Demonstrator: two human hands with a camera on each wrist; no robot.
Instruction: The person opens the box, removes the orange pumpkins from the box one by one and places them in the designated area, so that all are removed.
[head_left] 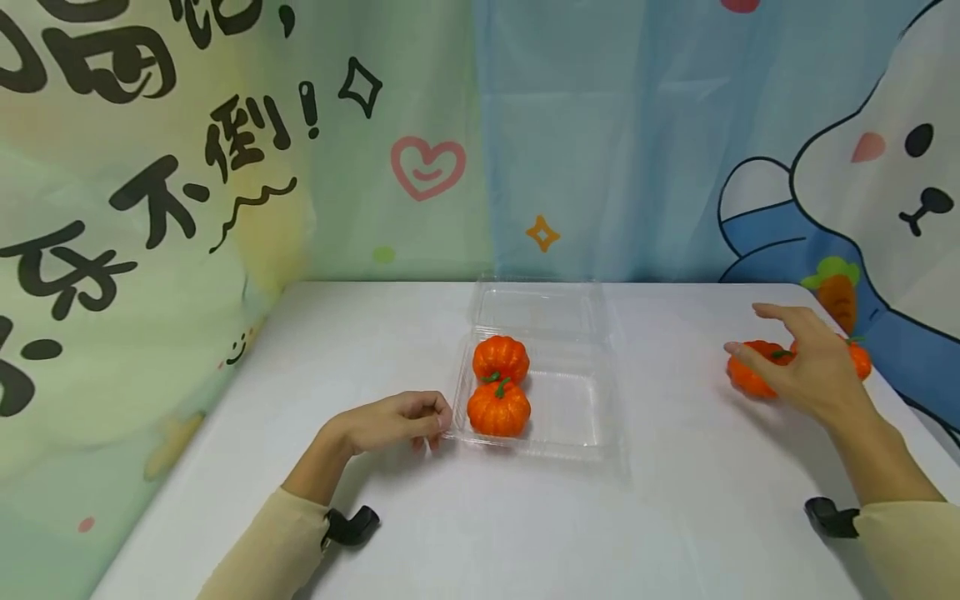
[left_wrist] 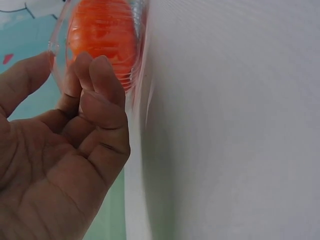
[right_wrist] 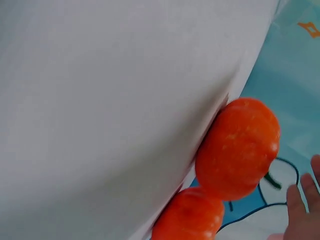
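Observation:
A clear plastic clamshell box (head_left: 562, 408) lies with its lid folded back on the white table. Two small orange pumpkins, a rear one (head_left: 501, 358) and a front one (head_left: 498, 409), sit along its left side. My left hand (head_left: 401, 419) pinches the box's near left corner; in the left wrist view its thumb and curled fingers meet the clear rim (left_wrist: 57, 55). Over at the right, my right hand (head_left: 813, 367) hovers with spread fingers above two more pumpkins. One pumpkin (head_left: 750, 379) shows below the thumb; the other (head_left: 860, 360) is partly hidden behind the hand.
The white table (head_left: 450, 533) ends at the back against a printed curtain (head_left: 570, 150). In the right wrist view, the larger-looking pumpkin (right_wrist: 237, 147) and its neighbour (right_wrist: 190, 217) stand close together. A black band (head_left: 352, 527) is on the left wrist.

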